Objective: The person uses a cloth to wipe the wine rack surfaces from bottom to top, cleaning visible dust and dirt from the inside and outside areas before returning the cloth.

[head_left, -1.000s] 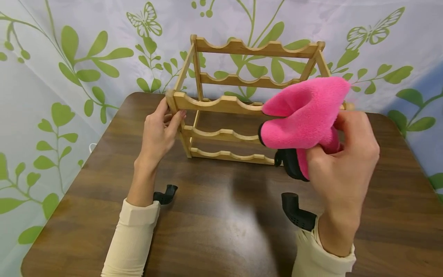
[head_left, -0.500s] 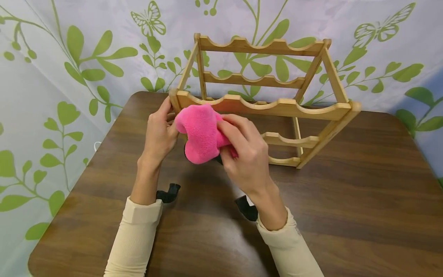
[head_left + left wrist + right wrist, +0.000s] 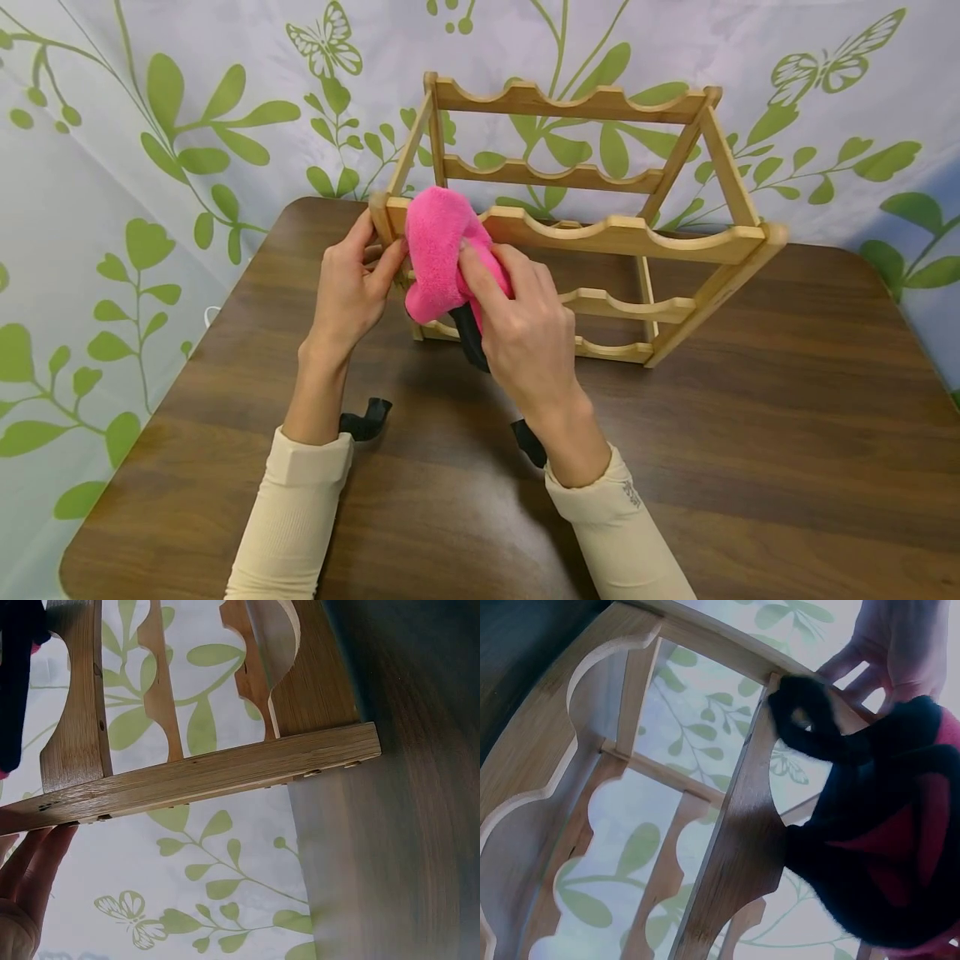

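A wooden wine rack (image 3: 622, 236) with scalloped rails stands on the table. My left hand (image 3: 347, 279) grips its front left post near the top; the left wrist view shows that post (image 3: 225, 769) with the fingers at its side. With my right hand (image 3: 525, 333) I hold a fuzzy pink cloth (image 3: 442, 237) with black trim, bunched up. It lies over the left end of the rack's top front rail, beside my left hand. In the right wrist view the cloth's dark underside and a black loop (image 3: 802, 716) overlap the rail.
The dark wooden table (image 3: 750, 467) has rounded back corners. Behind it hangs a pale backdrop (image 3: 225, 192) with green leaves and butterflies. A black curved piece (image 3: 367, 419) sits by the left cuff, another (image 3: 528, 442) by the right cuff.
My right hand has carried the pink cloth from the rack's right side to its left end, then slightly up onto the top front rail. My left hand keeps its grip on the post.
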Tool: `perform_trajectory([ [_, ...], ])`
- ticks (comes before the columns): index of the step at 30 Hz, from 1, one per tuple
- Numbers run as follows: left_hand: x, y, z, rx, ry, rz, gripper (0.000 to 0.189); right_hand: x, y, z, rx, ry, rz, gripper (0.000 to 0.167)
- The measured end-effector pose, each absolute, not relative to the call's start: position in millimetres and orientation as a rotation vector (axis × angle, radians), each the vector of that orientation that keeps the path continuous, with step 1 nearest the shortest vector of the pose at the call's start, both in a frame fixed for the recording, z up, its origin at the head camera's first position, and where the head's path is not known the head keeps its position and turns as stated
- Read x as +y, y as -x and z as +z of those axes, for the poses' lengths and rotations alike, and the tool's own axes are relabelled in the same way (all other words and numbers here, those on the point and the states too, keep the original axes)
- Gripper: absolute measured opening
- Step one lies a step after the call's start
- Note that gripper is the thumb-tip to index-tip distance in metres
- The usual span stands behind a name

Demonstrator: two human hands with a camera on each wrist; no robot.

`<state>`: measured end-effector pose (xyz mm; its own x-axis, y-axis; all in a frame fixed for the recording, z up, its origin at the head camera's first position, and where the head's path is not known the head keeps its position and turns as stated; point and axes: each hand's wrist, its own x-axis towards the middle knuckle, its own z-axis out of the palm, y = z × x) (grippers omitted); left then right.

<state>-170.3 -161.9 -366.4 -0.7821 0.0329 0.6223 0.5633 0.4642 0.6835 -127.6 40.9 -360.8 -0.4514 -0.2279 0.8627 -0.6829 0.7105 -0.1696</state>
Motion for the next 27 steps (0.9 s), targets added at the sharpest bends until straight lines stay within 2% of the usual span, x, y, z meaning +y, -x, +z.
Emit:
perform_trajectory([
  [10, -161.3, 170.4, -365.2, -2.149, 0.540, -1.272, 0.028, 50.0, 126.8, -355.0, -2.080, -0.569, 0.537, 0.030],
  [27, -160.5, 170.2, -365.3, -2.141, 0.552, -1.271, 0.027, 79.9, 120.6, -341.5, -2.096, -0.373, 0.659, 0.030],
])
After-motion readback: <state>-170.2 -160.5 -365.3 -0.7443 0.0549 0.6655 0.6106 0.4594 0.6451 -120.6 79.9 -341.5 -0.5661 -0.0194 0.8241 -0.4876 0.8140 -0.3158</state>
